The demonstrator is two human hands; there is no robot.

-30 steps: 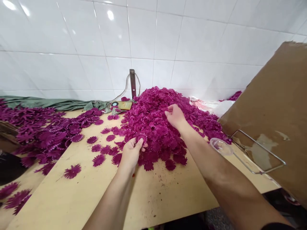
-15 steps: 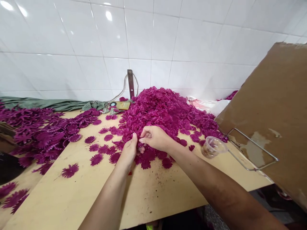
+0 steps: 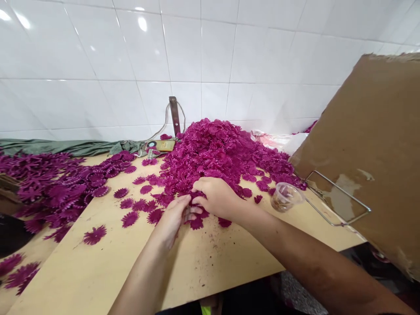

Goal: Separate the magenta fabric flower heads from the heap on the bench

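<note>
A big heap of magenta fabric flower petals (image 3: 223, 153) lies on the pale wooden board (image 3: 210, 262). My left hand (image 3: 173, 217) and my right hand (image 3: 217, 197) meet at the near edge of the heap, fingertips together. Both hands are closed in a pinch on petals at the heap's rim. What exactly sits between the fingers is mostly hidden by the hands. Loose single petals (image 3: 95, 235) lie scattered on the board to the left of my left hand.
A second spread of darker purple petals (image 3: 59, 188) covers the left. A small clear plastic cup (image 3: 285, 197) stands right of the heap, beside a wire frame (image 3: 337, 203) and a leaning cardboard sheet (image 3: 370, 144). Green cloth (image 3: 65, 146) and a metal bracket (image 3: 174, 114) sit by the tiled wall.
My right hand came down from the top of the heap to its near edge and joined my left hand, which shifted slightly toward me. The view tilted a little.
</note>
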